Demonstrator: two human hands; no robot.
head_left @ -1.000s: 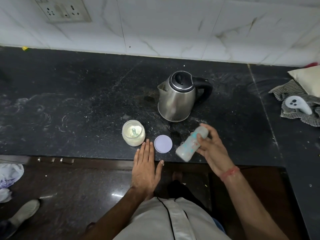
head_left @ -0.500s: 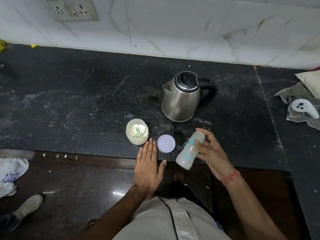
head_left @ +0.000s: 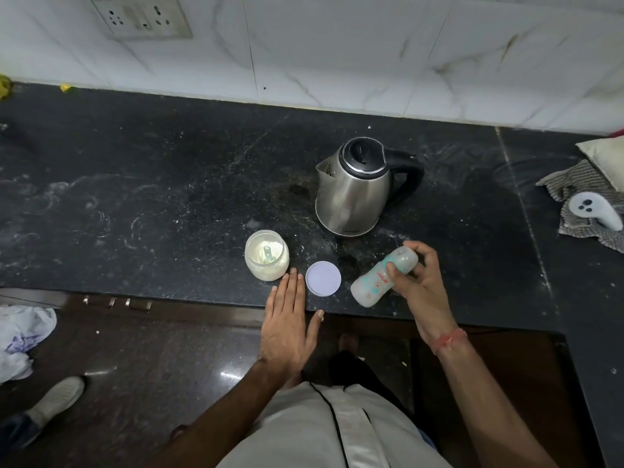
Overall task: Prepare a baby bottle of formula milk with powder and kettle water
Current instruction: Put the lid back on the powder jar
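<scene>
Head view: my right hand (head_left: 417,287) grips the baby bottle (head_left: 383,278), tilted, in front of the kettle (head_left: 354,194) — my left hand (head_left: 287,324) lies flat and open on the worktop (head_left: 135,197) edge.

Looked like a home kitchen to me: black stone counter (head_left: 135,184) w/ white marble-look wall tiles (head_left: 337,52) behind, a wall socket plate (head_left: 141,15), steel electric kettle (head_left: 354,187), open powder jar (head_left: 266,255), striped cloth (head_left: 574,184) at the right end.

Bare forearms, no sleeves in view. Red-orange thread band (head_left: 450,339) tied round the right wrist. Pale off-white garment (head_left: 324,430) below, crossed by thin dark piping down the front.
</scene>
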